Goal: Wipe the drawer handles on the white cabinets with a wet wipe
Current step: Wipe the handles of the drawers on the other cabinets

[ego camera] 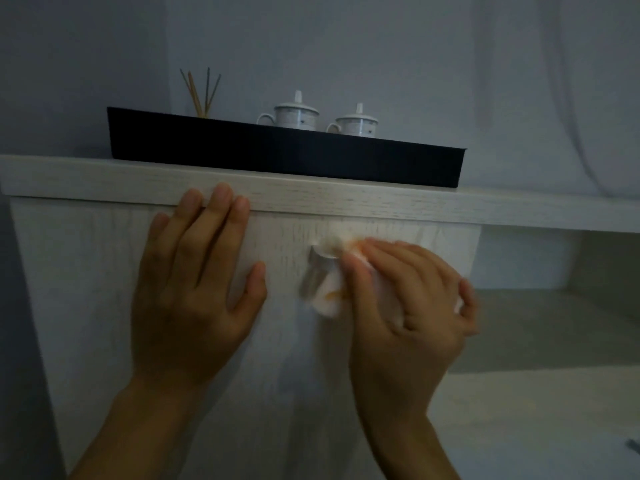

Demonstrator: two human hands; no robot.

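A silver handle (313, 271) is fixed high on the white drawer (277, 358). A white wipe (329, 303) — bunched up, with orange marks — is pressed against its right side.

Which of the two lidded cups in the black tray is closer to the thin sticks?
The left cup: it stands between the sticks and the right cup, which is farther toward the black tray's right end.
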